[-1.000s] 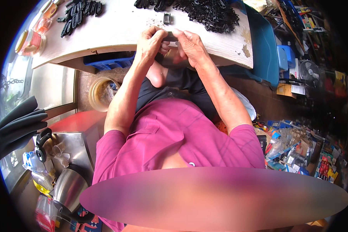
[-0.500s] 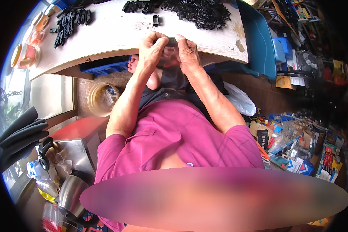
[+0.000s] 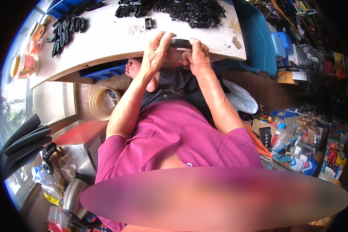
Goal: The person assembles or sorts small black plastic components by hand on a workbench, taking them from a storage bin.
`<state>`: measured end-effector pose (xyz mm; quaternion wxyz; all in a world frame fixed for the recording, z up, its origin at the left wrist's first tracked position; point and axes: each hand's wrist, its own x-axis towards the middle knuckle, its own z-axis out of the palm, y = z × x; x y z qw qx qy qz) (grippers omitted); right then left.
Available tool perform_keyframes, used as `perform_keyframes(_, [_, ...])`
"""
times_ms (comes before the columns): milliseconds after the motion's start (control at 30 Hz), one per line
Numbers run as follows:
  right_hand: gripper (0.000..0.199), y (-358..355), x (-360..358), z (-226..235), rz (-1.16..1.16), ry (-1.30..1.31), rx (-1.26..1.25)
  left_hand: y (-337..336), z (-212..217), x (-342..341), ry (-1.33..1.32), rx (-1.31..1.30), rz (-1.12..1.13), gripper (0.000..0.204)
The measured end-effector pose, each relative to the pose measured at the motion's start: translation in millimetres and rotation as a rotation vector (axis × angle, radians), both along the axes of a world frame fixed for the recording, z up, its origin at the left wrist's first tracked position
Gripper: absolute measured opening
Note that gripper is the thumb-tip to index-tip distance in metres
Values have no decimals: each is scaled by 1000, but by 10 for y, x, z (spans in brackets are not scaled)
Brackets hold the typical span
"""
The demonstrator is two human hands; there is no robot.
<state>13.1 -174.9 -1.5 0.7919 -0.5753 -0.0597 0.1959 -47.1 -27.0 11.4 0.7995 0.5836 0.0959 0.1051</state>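
Observation:
Between my two hands, by the table's near edge, is a short black plastic part (image 3: 180, 43) with a smooth, slightly curved top. My left hand (image 3: 157, 52) pinches its left end, and my right hand (image 3: 199, 56) grips its right end. On the white table (image 3: 116, 34) just beyond, a small black frame-like piece (image 3: 148, 23) lies alone. Farther back are a large heap of thin black parts (image 3: 197, 13) and a cluster of black pieces (image 3: 133, 8). Several ridged black strips (image 3: 65, 33) are piled at the table's left.
Lidded jars (image 3: 25, 65) stand at the table's left end. A blue crate (image 3: 108, 71) sits beneath the table, and a teal bin (image 3: 261, 42) adjoins its right end. A round tub (image 3: 100, 103) and a white plastic bag (image 3: 239, 98) are on the floor.
Both hands have shifted slightly right, and the right hand has moved away from the left. More of the black part shows between them now. The view has turned a little.

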Motion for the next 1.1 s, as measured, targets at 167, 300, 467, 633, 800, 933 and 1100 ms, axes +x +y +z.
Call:
perform_keyframes(167, [47, -410, 244, 126, -150, 80, -15, -92, 45, 328, -233, 881, 190, 25])
perform_keyframes(300, [53, -644, 406, 259, -252, 100, -105, -132, -31, 719, -315, 1396, 155, 28])
perform_keyframes(467, [56, -810, 573, 336, -334, 142, -137, -132, -163, 844, -282, 1504, 134, 23])
perform_keyframes(633, [56, -890, 688, 311, -391, 185, -127, -112, -192, 789, -297, 1506, 170, 19])
perform_keyframes(800, [57, -881, 753, 294, -365, 183, -145, -42, -294, 811, -291, 1530, 182, 16])
perform_keyframes(933, [59, -873, 824, 357, -368, 157, -188, -71, -275, 814, -206, 1508, 246, 11])
perform_keyframes(1100, [53, -916, 1055, 624, -531, 171, -123, -66, -255, 781, -158, 1453, 283, 12])
